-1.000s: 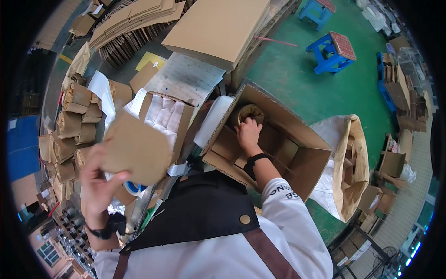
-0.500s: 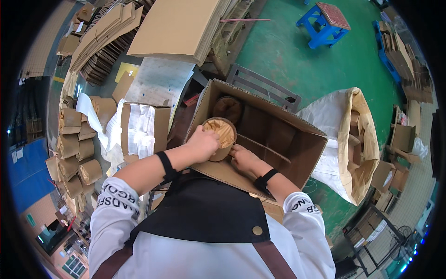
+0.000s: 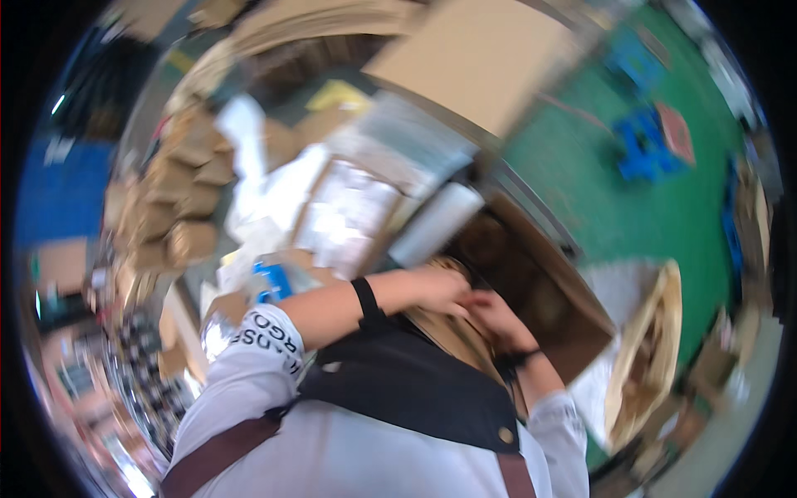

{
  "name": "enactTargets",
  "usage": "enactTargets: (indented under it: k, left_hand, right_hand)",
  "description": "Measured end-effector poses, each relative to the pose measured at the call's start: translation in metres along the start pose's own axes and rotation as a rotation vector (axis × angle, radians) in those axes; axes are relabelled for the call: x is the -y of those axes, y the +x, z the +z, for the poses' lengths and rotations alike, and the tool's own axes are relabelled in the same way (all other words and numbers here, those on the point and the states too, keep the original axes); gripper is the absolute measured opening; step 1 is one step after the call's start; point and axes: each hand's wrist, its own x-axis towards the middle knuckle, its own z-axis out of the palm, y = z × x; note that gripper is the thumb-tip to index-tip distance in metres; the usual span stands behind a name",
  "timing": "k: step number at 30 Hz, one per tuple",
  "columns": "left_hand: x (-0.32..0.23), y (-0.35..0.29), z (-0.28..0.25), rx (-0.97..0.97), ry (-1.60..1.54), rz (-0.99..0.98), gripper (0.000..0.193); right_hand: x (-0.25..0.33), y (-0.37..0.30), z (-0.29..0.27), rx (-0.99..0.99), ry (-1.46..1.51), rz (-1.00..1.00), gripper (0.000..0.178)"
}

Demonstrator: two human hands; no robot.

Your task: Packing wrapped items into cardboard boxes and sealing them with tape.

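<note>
An open brown cardboard box (image 3: 573, 299) stands before me, tilted in the view and blurred. My left hand (image 3: 442, 289) reaches over its near left corner. Behind its knuckles shows a bit of a round brown paper-covered cylinder (image 3: 449, 264), mostly hidden. My right hand (image 3: 498, 319) is close beside the left, over the near side of the box, and the fingertips of both come together. Motion smears the fingers, so what they grip cannot be made out. Another round dark shape (image 3: 481, 236) sits deeper in the box's far left corner.
A whitish roll (image 3: 437, 224) lies left of the box, beside a carton of white packets (image 3: 349, 212). Brown paper-wrapped rolls (image 3: 191, 241) are piled farther left. Flat cardboard sheets (image 3: 481, 62) are stacked beyond. At right stand an open sack (image 3: 643, 357) and a blue stool (image 3: 647, 141).
The whole view has swung, shifting the box rightward and blurring it. My hands have drawn together; the cylinder, earlier plain between them, is now mostly covered. The whitish roll has come into sight.
</note>
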Motion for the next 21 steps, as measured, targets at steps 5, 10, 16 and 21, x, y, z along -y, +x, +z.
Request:
enactTargets:
  k: [5, 10, 16, 21]
  left_hand:
    - [0.049, -0.208, -0.015, -0.828, -0.308, 0.028, 0.036]
    - [0.210, -0.400, 0.024, -1.351, 0.149, -1.190, 0.048]
    - [0.341, -0.410, 0.153, -1.288, 0.077, -1.526, 0.049]
    - [0.316, -0.412, 0.159, -1.274, 0.002, -1.390, 0.045]
  right_hand:
    - [0.202, -0.079, 0.044, 0.041, 0.445, 0.060, 0.021]
    - [0.325, -0.042, 0.130, 0.305, 0.394, -0.053, 0.021]
    - [0.407, 0.211, 0.299, 0.227, -0.606, -0.819, 0.021]
    - [0.478, 0.362, 0.398, -0.311, -1.291, -1.039, 0.029]
